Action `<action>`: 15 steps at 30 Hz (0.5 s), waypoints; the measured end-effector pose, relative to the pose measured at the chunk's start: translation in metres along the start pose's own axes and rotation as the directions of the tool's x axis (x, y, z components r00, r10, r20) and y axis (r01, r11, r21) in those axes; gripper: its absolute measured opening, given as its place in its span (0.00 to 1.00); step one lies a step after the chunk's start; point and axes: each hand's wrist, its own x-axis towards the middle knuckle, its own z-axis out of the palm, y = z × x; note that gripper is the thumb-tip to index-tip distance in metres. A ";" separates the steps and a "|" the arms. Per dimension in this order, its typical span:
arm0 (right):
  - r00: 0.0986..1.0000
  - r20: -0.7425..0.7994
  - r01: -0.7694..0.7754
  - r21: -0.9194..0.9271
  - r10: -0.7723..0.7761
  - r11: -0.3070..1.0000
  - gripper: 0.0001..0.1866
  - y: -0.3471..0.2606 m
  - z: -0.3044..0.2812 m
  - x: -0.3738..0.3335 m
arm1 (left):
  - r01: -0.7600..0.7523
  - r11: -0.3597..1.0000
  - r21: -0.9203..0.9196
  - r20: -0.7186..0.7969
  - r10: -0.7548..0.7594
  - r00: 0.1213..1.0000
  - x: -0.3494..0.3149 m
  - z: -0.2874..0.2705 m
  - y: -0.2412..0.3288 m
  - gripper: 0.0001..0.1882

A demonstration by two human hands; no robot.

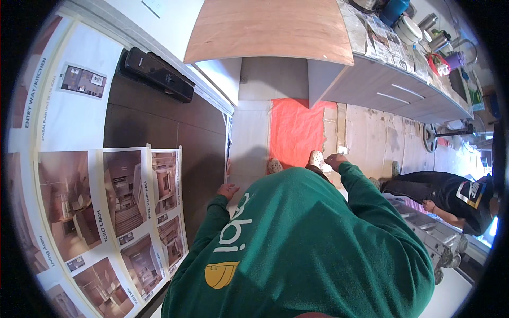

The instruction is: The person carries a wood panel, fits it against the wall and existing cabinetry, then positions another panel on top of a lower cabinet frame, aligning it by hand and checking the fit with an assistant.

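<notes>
My left hand hangs low beside my body, near the edge of the dark door panel. Its fingers are loosely apart and nothing shows in them. On the other side, my right hand is held over the cardboard-covered floor, just right of my light, spotted shoe. Its fingers are bent but appear apart, with no object visible. Both arms wear green sleeves. Under and ahead of my feet lies a red-orange sheet.
A plywood board tops the cabinet ahead. To the right, a counter carries newspaper, bowls, and bottles. A co-worker in black is at right, by a metal ladder-like frame. Printed room pictures and a black door lock are left.
</notes>
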 end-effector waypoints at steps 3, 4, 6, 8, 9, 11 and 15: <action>0.993 -0.014 0.117 -0.142 -0.120 0.983 0.26 0.010 0.000 0.019 | -0.146 0.986 -0.076 -0.009 0.145 0.989 0.016 0.003 -0.014 0.33; 0.996 -0.024 0.084 -0.157 -0.088 0.984 0.27 0.019 0.002 0.019 | -0.122 0.993 -0.010 -0.007 0.122 0.993 0.017 0.004 0.002 0.33; 0.998 0.029 0.060 -0.129 -0.056 0.990 0.27 -0.010 -0.003 0.004 | -0.052 0.996 0.070 -0.015 0.053 0.998 -0.009 -0.005 0.006 0.33; 0.999 0.005 0.036 -0.128 -0.036 0.991 0.27 0.005 -0.004 0.002 | -0.078 0.996 -0.036 0.014 0.078 0.997 -0.014 -0.014 0.030 0.31; 0.999 0.000 0.051 -0.142 -0.051 0.989 0.26 0.007 -0.004 0.004 | -0.089 0.996 -0.031 0.017 0.089 0.996 -0.015 -0.018 0.035 0.31; 0.999 -0.003 0.034 -0.151 -0.035 0.988 0.26 0.017 -0.003 0.004 | -0.083 0.996 0.008 0.113 0.082 0.990 -0.011 -0.020 0.045 0.30; 1.000 0.013 0.030 -0.113 -0.028 0.993 0.26 -0.002 -0.006 0.009 | -0.077 0.985 -0.157 0.094 0.092 0.991 0.010 -0.011 -0.016 0.31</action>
